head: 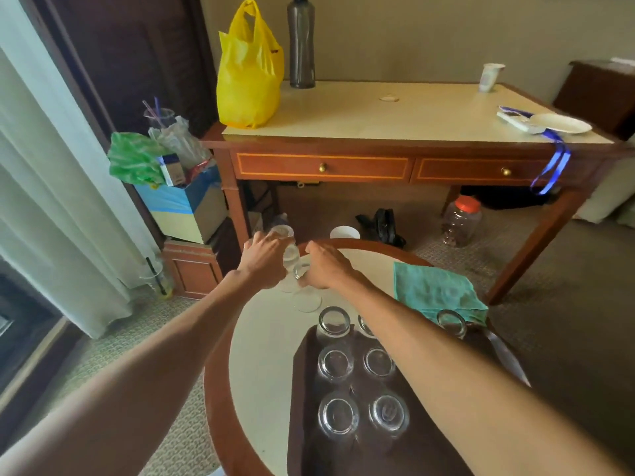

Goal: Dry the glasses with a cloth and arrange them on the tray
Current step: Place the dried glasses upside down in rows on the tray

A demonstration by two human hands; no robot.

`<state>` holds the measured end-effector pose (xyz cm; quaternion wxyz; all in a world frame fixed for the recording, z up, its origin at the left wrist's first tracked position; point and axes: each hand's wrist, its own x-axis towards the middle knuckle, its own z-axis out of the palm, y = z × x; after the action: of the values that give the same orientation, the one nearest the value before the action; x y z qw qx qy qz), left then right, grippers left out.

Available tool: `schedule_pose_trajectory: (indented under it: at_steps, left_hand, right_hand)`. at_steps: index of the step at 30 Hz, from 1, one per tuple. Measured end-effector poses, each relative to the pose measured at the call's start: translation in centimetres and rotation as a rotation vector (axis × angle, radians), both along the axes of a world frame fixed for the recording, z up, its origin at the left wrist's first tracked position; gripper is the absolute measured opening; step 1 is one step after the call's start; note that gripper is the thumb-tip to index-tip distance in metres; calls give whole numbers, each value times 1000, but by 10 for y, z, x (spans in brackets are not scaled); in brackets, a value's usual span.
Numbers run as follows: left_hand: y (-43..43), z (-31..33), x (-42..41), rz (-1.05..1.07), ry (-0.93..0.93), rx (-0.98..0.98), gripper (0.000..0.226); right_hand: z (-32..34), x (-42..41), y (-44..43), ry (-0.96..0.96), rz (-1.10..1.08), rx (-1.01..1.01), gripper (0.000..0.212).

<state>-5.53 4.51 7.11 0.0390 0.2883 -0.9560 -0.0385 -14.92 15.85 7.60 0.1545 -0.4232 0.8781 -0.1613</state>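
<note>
At frame centre, left hand [264, 261] grips a tilted clear plastic bottle [287, 243]; right hand [324, 267] holds a small clear glass [301, 271] just below it, likely catching water

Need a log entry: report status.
Left hand grips a blurred clear vessel, right hand a glass, far table edge. Cloth lies unused beside tray. Nothing in the way.

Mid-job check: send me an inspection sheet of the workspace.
Surface: round table, cream top, wooden rim.
Job's things: dark tray carrying glasses in rows; teal cloth on the table beyond it.
Clutter: yellow bag, dark bottle, paper cup and plate on the desk.
Hands: left hand and right hand both grip glassware at the table's far edge.
Cables: nothing seen.
Surroundings: curtain at left, carpet, jar under the desk.
</note>
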Motion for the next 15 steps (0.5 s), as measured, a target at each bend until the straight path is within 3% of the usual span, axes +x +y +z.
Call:
schedule_pose_trajectory:
  at_steps: [10,15]
  left_hand:
    - [-13,-21,-4,-27,24,-59,58]
    - [-8,-23,5,-1,-2,-36,68]
  right_hand:
    - [-17,4,-11,-6,-20,8,44]
    - [-13,0,6,-25,-46,-41,48]
